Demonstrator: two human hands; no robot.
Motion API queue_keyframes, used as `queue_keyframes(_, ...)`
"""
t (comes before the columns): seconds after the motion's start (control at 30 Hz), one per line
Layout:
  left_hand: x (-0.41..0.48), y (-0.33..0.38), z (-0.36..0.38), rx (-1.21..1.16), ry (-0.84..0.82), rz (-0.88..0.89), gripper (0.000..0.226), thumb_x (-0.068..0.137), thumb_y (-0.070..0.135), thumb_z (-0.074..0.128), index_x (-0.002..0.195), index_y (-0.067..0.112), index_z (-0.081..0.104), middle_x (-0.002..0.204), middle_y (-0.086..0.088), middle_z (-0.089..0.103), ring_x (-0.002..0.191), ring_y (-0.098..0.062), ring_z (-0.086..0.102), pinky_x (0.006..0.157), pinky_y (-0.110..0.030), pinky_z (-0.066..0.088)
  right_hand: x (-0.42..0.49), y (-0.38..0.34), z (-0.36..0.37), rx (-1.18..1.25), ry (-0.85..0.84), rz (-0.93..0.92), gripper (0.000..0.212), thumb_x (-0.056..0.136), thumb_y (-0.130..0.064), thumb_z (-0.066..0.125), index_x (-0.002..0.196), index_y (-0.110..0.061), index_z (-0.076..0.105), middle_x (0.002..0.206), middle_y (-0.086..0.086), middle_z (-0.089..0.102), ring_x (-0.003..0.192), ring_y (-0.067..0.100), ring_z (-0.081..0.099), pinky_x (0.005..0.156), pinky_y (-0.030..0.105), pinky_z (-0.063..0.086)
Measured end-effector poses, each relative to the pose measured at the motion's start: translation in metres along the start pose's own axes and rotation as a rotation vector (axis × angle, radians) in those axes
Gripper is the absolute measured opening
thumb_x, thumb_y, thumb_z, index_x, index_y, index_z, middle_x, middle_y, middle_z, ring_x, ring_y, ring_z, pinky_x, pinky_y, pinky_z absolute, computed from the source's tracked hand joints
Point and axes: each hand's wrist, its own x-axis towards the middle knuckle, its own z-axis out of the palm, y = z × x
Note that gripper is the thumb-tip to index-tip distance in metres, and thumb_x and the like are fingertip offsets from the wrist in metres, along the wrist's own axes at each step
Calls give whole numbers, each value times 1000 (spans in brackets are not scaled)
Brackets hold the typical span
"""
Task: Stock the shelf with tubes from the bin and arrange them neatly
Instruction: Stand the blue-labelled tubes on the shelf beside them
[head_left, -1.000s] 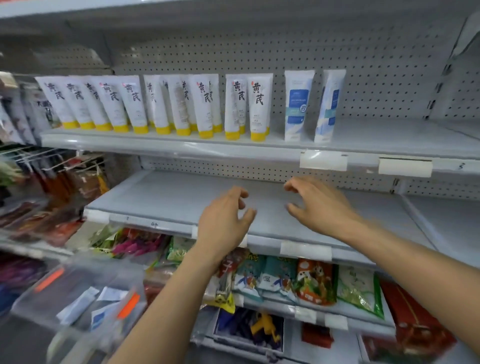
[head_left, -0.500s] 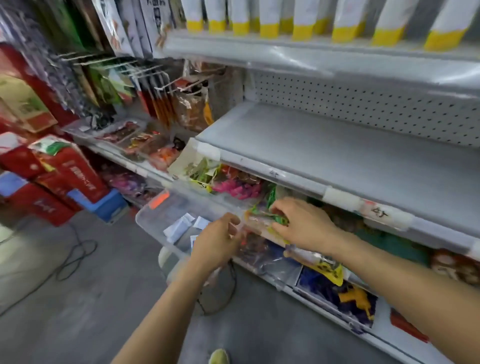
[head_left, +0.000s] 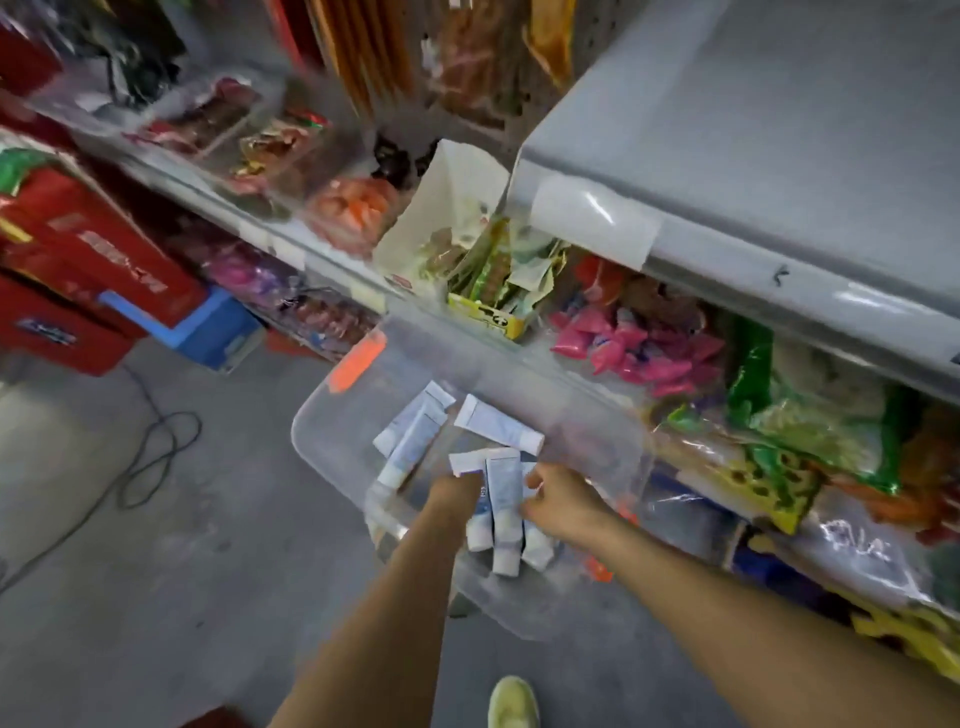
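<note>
A clear plastic bin (head_left: 332, 441) sits directly under the left grip (head_left: 457, 493) and right grip (head_left: 558, 499). Loose white-and-blue tubes (head_left: 498, 423) lie on its bottom, just beyond both grips. A grey metal shelf (head_left: 779, 130) runs up and right of the right grip. Left of the left grip, a black cable (head_left: 156, 457) lies looped on the grey concrete floor (head_left: 130, 597). Red cartons (head_left: 104, 260) and a blue box (head_left: 218, 332) stand beyond it.

1. Left forearm (head_left: 374, 623) and right forearm (head_left: 727, 587): both bare from the wrist down to the picture's lower edge.
2. Left hand (head_left: 457, 493) and right hand (head_left: 561, 501): bare, blurred.
3. Shoe (head_left: 513, 701): pale yellow-green with a rounded toe, seen from above at the lower edge; finer detail too blurred to tell.
</note>
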Motion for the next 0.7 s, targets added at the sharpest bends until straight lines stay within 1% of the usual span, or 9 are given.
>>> queue_keyframes(0.1, 55, -10, 10, -39, -40, -115, 33, 97, 9, 51, 126, -5, 53, 134, -19, 54, 125, -35, 52, 94, -36, 47, 41, 6, 41, -85, -67, 59, 50, 86, -24, 60, 131, -9, 45, 133, 13, 52, 124, 29, 51, 95, 32, 44)
queue_keyframes(0.17, 83, -10, 20, -79, -66, -177, 13, 99, 6, 47, 102, -1, 57, 110, -15, 57, 109, -35, 59, 83, -34, 51, 61, 9, 65, -150, -51, 86, 57, 86, -28, 61, 135, -10, 38, 135, 13, 46, 127, 32, 46, 96, 38, 44)
queue_keyframes(0.27, 118, -21, 31, -118, -106, -217, 18, 97, 16, 48, 83, 8, 54, 95, -12, 55, 88, -30, 59, 72, -35, 49, 79, 6, 88, -321, 39, 112, 66, 82, -38, 67, 133, -13, 34, 131, 11, 43, 123, 30, 44, 91, 40, 45)
queue_keyframes(0.3, 132, -27, 34, -106, -128, -216, 18, 95, 23, 48, 83, 12, 56, 101, -9, 58, 91, -28, 58, 77, -37, 51, 85, 4, 93, -356, 59, 123, 71, 81, -39, 69, 135, -14, 32, 132, 11, 43, 122, 29, 46, 90, 39, 45)
queue_keyframes(0.37, 151, -39, 38, -76, -127, -213, 29, 89, 31, 48, 106, 11, 62, 118, -4, 60, 102, -25, 60, 88, -38, 52, 96, 4, 101, -361, 88, 152, 72, 84, -34, 69, 139, -14, 27, 133, 13, 42, 119, 30, 49, 91, 38, 47)
queue_keyframes(0.47, 142, -29, 43, -49, -109, -207, 43, 98, 25, 46, 133, 2, 52, 133, -14, 57, 119, -29, 58, 97, -39, 50, 104, 2, 98, -286, 78, 214, 66, 88, -20, 64, 141, -9, 26, 132, 17, 43, 117, 35, 53, 92, 42, 49)
queue_keyframes(0.53, 121, -17, 40, 9, -88, -206, 44, 102, 24, 41, 137, -2, 46, 136, -18, 53, 121, -31, 54, 102, -36, 43, 104, 0, 85, -169, 52, 271, 64, 91, -18, 60, 142, -4, 25, 136, 19, 45, 121, 37, 52, 96, 43, 45)
queue_keyframes(0.63, 93, -10, 37, 16, -136, -203, 42, 103, 23, 40, 135, -2, 49, 126, -21, 56, 108, -29, 56, 87, -34, 45, 100, 0, 71, -27, -20, 311, 53, 95, -27, 54, 138, -2, 36, 137, 18, 51, 122, 36, 53, 97, 39, 43)
queue_keyframes(0.7, 86, -20, 38, 4, -162, -168, 44, 96, 35, 49, 126, 5, 60, 127, -17, 61, 113, -31, 59, 95, -32, 46, 91, 1, 70, -37, -58, 297, 48, 95, -33, 49, 136, -7, 44, 136, 17, 53, 120, 35, 55, 95, 39, 45)
